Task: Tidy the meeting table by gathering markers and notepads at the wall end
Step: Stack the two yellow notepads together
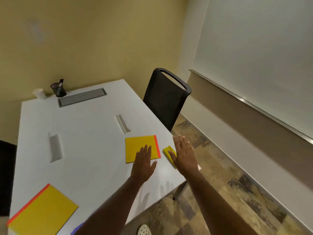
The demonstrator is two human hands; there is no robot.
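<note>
A yellow notepad with an orange-red binding (140, 146) lies near the right edge of the white table (81, 150). My left hand (144, 163) is flat with straight fingers over its near corner. A small yellow pad (167, 152) lies right of it at the table edge, partly hidden by my right hand (183, 153), which is spread flat above it. Another yellow notepad with an orange edge (42, 211) lies at the near left corner. A black mesh pen cup (58, 89) holding a dark marker stands at the wall end.
A white paper cup (39, 93) stands beside the pen cup by the wall. A grey cable hatch (82, 99) and two grey slots are set into the tabletop. A black chair (166, 99) stands at the right side. A whiteboard fills the right wall.
</note>
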